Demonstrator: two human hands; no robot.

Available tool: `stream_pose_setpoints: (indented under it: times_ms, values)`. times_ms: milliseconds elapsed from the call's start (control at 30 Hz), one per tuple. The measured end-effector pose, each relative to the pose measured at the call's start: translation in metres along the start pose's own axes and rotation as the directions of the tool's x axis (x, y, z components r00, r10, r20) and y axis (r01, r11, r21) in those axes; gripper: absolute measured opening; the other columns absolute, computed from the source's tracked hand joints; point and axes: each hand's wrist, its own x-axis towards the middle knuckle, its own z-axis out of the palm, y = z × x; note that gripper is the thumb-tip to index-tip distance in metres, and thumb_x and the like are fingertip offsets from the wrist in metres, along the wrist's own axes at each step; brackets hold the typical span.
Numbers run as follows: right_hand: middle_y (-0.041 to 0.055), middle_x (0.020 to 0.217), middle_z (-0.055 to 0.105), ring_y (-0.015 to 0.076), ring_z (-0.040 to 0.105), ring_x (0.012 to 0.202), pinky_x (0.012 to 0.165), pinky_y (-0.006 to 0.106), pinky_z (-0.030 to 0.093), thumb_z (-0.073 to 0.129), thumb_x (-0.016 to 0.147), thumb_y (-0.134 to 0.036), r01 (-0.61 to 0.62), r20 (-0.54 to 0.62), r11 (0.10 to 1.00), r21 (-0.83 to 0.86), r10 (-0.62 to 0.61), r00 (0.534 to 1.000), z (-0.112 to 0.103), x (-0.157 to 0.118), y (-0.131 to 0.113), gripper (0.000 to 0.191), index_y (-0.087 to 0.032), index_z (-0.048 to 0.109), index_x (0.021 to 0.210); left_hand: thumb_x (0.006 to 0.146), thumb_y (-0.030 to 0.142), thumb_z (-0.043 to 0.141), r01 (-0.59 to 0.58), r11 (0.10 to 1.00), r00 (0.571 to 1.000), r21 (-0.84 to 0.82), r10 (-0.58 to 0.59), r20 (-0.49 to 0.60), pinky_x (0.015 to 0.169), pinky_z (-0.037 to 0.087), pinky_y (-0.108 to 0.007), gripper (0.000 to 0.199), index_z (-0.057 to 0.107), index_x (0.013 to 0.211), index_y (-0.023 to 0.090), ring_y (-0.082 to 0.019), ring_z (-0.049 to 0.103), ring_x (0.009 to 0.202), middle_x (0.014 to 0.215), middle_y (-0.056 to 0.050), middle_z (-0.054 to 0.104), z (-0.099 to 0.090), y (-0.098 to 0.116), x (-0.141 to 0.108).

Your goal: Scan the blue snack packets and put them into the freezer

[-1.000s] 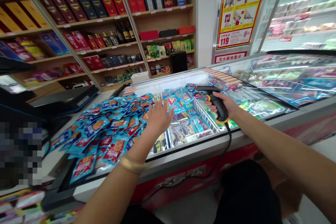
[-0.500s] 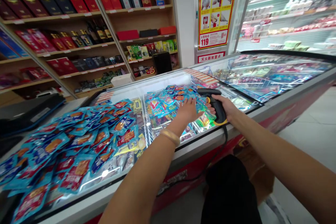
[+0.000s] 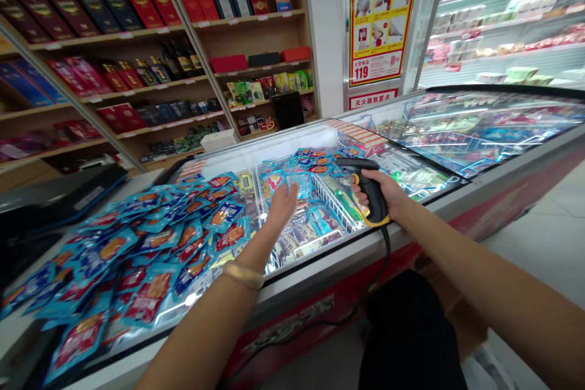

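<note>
My right hand (image 3: 377,191) is wrapped round the handle of a black and yellow handheld scanner (image 3: 375,198), its head pointing left over the freezer's glass top. My left hand (image 3: 284,198), with a gold bangle at the wrist, is at a light blue packet (image 3: 274,183) in the smaller pile; blur hides whether the fingers grip it. More blue packets (image 3: 315,158) with red and orange pictures lie behind both hands. A large heap of similar packets (image 3: 155,237) spreads over the glass to the left.
The chest freezer (image 3: 329,254) runs across the view, with wire baskets under its glass. A black device (image 3: 59,195) stands at the left. The scanner's cable (image 3: 386,256) hangs down the freezer's front. Shelves (image 3: 247,18) with boxes and bottles stand behind.
My left hand has moved left, away from the scanner, uncovering part of the basket under the glass. The scanner in my right hand has shifted slightly left, and the view has turned a little.
</note>
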Motion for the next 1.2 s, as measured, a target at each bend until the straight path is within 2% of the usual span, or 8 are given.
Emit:
stream_pose_setpoints:
  times_ms: [167, 367, 500, 600, 800, 900, 1000, 1200]
  values:
    - [0.0004, 0.064, 0.054, 0.0096, 0.046, 0.047, 0.04, 0.02, 0.041, 0.059, 0.082, -0.033, -0.028, 0.032, 1.0, 0.014, 0.027, 0.999, 0.021, 0.003, 0.024, 0.016, -0.017, 0.057, 0.083, 0.087, 0.014, 0.058, 0.178, 0.916, 0.961, -0.361, -0.24, -0.135, 0.09, 0.059, -0.041, 0.008, 0.052, 0.086, 0.02, -0.011, 0.063, 0.08, 0.086, 0.001, 0.056, -0.015, 0.003, 0.003]
    - [0.0011, 0.065, 0.054, 0.0097, 0.045, 0.047, 0.041, 0.021, 0.041, 0.062, 0.08, -0.035, -0.077, 0.09, 0.997, -0.024, 0.079, 0.993, 0.024, -0.004, 0.031, 0.019, -0.017, 0.057, 0.083, 0.093, 0.025, 0.054, 0.253, 0.854, 0.955, -0.454, -0.296, -0.023, 0.085, 0.061, -0.04, 0.006, 0.053, 0.095, 0.02, -0.014, 0.068, 0.08, 0.096, -0.002, 0.062, -0.011, 0.004, -0.001]
    - [0.001, 0.066, 0.054, 0.0089, 0.044, 0.047, 0.042, 0.02, 0.041, 0.065, 0.078, -0.035, -0.07, 0.131, 0.997, -0.045, 0.075, 0.989, 0.024, -0.008, 0.03, 0.021, -0.016, 0.057, 0.085, 0.082, 0.01, 0.063, 0.214, 0.895, 0.971, -0.392, -0.24, -0.019, 0.084, 0.061, -0.04, 0.023, 0.05, 0.099, 0.019, -0.01, 0.065, 0.069, 0.077, 0.005, 0.059, -0.008, 0.002, -0.004]
    - [0.001, 0.066, 0.054, 0.0087, 0.044, 0.048, 0.042, 0.019, 0.04, 0.067, 0.076, -0.036, -0.066, 0.136, 0.996, -0.054, 0.073, 0.988, 0.024, -0.01, 0.03, 0.024, -0.016, 0.058, 0.087, 0.068, 0.003, 0.073, 0.106, 0.962, 0.993, -0.252, -0.118, -0.033, 0.079, 0.061, -0.035, 0.041, 0.053, 0.1, 0.019, -0.009, 0.063, 0.066, 0.074, 0.005, 0.061, -0.008, -0.001, -0.003]
    - [0.0011, 0.067, 0.053, 0.0088, 0.044, 0.048, 0.042, 0.019, 0.04, 0.067, 0.076, -0.036, -0.077, 0.143, 0.995, -0.066, 0.085, 0.986, 0.024, -0.011, 0.03, 0.026, -0.016, 0.058, 0.088, 0.056, 0.017, 0.08, -0.045, 0.998, 0.997, 0.035, 0.047, -0.058, 0.051, 0.044, -0.02, 0.031, 0.057, 0.076, 0.017, -0.009, 0.053, 0.052, 0.058, 0.006, 0.056, -0.013, -0.007, 0.002]
    - [0.001, 0.067, 0.054, 0.0086, 0.045, 0.048, 0.042, 0.019, 0.04, 0.067, 0.076, -0.036, -0.075, 0.147, 0.995, -0.07, 0.085, 0.986, 0.023, -0.011, 0.03, 0.026, -0.015, 0.058, 0.087, 0.058, 0.024, 0.077, -0.118, 0.989, 0.991, 0.093, 0.122, -0.047, 0.054, 0.041, -0.02, 0.022, 0.059, 0.069, 0.017, -0.01, 0.054, 0.057, 0.061, 0.005, 0.057, -0.015, -0.01, 0.004]
    - [0.0009, 0.066, 0.054, 0.0086, 0.045, 0.048, 0.042, 0.02, 0.04, 0.067, 0.076, -0.036, -0.075, 0.158, 0.995, -0.068, 0.085, 0.984, 0.023, -0.011, 0.03, 0.026, -0.015, 0.058, 0.088, 0.061, 0.027, 0.072, -0.196, 0.948, 0.973, 0.251, 0.22, -0.067, 0.062, 0.043, -0.024, 0.02, 0.065, 0.077, 0.017, -0.014, 0.059, 0.068, 0.071, 0.001, 0.063, -0.016, -0.012, 0.006]
    - [0.001, 0.066, 0.054, 0.0087, 0.046, 0.048, 0.042, 0.019, 0.04, 0.07, 0.075, -0.036, -0.075, 0.167, 0.995, -0.064, 0.085, 0.982, 0.024, -0.01, 0.03, 0.027, -0.015, 0.058, 0.088, 0.066, 0.028, 0.067, -0.328, 0.844, 0.934, 0.424, 0.358, 0.009, 0.069, 0.043, -0.027, 0.017, 0.063, 0.079, 0.018, -0.017, 0.059, 0.076, 0.077, -0.001, 0.064, -0.018, -0.013, 0.006]
